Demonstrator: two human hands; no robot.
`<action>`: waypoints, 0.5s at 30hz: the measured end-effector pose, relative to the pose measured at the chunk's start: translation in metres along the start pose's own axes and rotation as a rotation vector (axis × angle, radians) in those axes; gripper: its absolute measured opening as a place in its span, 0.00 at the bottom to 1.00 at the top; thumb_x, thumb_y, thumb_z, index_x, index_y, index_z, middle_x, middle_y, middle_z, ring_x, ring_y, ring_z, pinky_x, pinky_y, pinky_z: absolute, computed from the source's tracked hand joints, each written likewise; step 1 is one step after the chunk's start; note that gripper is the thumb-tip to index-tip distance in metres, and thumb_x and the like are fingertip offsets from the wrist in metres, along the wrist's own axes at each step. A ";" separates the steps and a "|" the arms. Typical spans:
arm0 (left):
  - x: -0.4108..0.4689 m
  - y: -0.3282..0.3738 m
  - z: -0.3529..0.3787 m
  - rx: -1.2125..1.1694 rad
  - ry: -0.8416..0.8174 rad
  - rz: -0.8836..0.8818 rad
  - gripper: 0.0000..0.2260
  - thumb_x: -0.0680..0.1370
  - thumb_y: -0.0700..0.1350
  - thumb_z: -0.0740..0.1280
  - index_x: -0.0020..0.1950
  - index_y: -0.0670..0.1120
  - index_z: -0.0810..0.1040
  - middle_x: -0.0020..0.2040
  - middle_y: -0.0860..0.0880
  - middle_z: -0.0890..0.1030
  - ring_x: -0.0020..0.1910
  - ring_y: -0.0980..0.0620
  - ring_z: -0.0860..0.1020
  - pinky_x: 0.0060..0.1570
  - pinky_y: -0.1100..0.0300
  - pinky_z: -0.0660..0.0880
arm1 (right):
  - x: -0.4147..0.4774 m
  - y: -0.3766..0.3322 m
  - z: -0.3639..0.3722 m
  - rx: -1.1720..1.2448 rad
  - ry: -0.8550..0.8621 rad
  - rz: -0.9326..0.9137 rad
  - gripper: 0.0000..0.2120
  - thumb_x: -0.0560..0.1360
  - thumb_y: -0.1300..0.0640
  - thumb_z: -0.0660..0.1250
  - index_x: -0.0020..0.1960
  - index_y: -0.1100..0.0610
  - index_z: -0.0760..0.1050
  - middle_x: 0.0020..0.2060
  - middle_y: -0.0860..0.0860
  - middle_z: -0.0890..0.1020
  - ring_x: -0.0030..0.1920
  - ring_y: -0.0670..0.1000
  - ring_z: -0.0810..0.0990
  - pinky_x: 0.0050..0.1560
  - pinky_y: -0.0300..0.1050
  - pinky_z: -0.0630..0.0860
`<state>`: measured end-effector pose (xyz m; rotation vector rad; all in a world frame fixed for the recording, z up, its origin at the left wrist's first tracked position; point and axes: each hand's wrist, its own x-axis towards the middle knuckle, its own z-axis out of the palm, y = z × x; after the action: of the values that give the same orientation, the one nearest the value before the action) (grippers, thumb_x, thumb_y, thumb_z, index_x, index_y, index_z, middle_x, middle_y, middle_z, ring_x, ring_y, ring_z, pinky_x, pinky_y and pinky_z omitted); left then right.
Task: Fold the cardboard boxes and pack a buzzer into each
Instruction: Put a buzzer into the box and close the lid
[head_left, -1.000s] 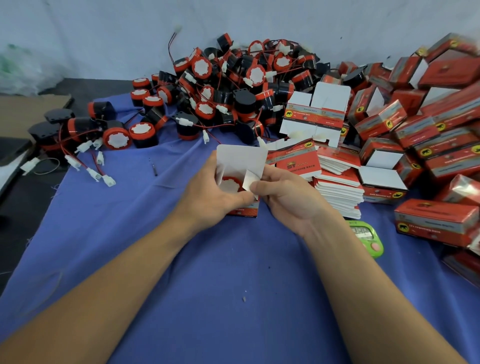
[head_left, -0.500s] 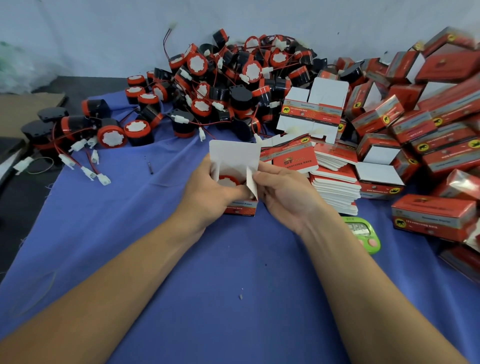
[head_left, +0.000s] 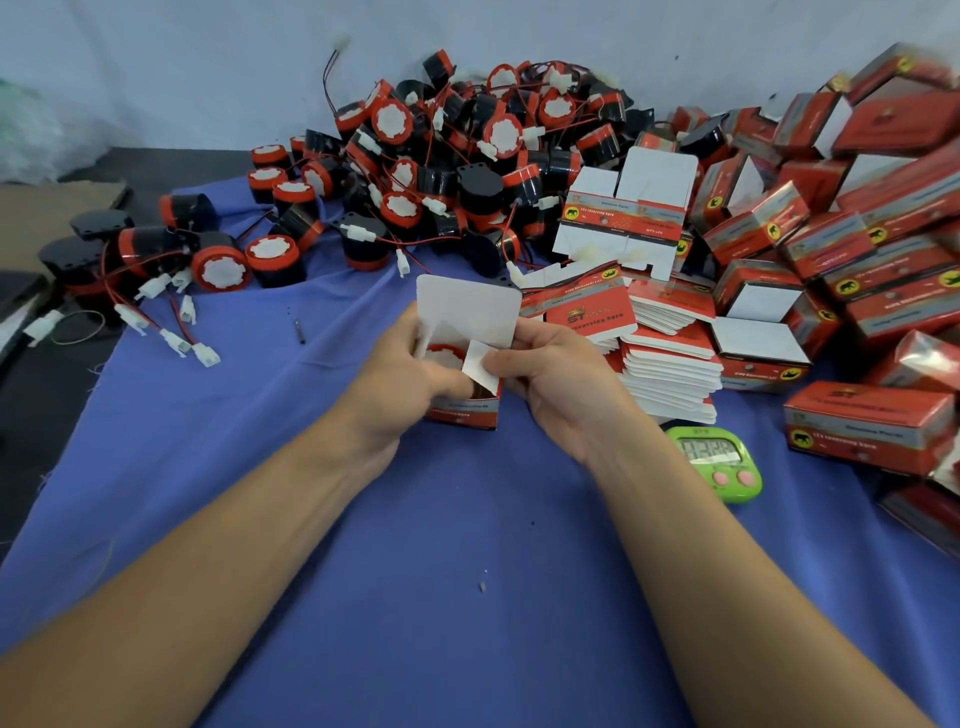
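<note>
In the middle of the frame a small red box (head_left: 467, 410) stands on the blue cloth (head_left: 467, 571) of the desk, with a buzzer (head_left: 442, 356) already sitting in its open top. The left hand (head_left: 410, 374) is curled round the box's left wall and steadies it. The right hand (head_left: 550, 374) pinches the small white side flap (head_left: 475, 361) between thumb and forefinger. The big lid flap (head_left: 467, 306) stands upright behind.

The box looks like thin card: light, easily creased and quick to buckle if squeezed. It is probably best held low on its walls, where the buzzer backs them. The flaps should bend cleanly only along their scored lines, so take them near the free edge. The buzzer seems hard plastic, much heavier than the card, with a thin wire that could snag under a flap.

Loose buzzers (head_left: 441, 171) are piled at upper centre. Flat boxes (head_left: 670, 374) are stacked just right of the hands.
</note>
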<state>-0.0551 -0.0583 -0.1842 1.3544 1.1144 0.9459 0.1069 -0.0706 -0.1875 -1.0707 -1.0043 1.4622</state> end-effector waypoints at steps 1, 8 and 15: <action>0.000 0.003 -0.007 -0.107 -0.088 -0.015 0.26 0.65 0.36 0.69 0.63 0.47 0.80 0.54 0.47 0.87 0.50 0.50 0.84 0.45 0.61 0.82 | 0.000 -0.001 0.000 -0.019 0.012 -0.006 0.20 0.75 0.77 0.63 0.59 0.61 0.82 0.55 0.58 0.86 0.60 0.59 0.84 0.64 0.51 0.80; 0.010 0.000 -0.042 -0.318 -0.429 -0.039 0.25 0.72 0.41 0.55 0.65 0.43 0.82 0.63 0.43 0.83 0.59 0.46 0.81 0.60 0.53 0.79 | 0.002 -0.004 -0.001 -0.270 0.001 0.010 0.19 0.76 0.75 0.64 0.63 0.63 0.81 0.54 0.55 0.87 0.57 0.55 0.86 0.65 0.54 0.79; 0.020 -0.010 -0.036 -0.071 -0.314 0.043 0.20 0.80 0.28 0.63 0.64 0.47 0.82 0.59 0.48 0.87 0.58 0.49 0.85 0.53 0.61 0.81 | 0.001 0.002 0.001 -0.125 0.070 -0.087 0.24 0.71 0.80 0.64 0.61 0.62 0.83 0.53 0.58 0.87 0.57 0.59 0.85 0.63 0.61 0.79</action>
<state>-0.0859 -0.0301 -0.1919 1.4160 0.8093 0.7636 0.1052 -0.0697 -0.1891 -1.1449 -1.0905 1.2971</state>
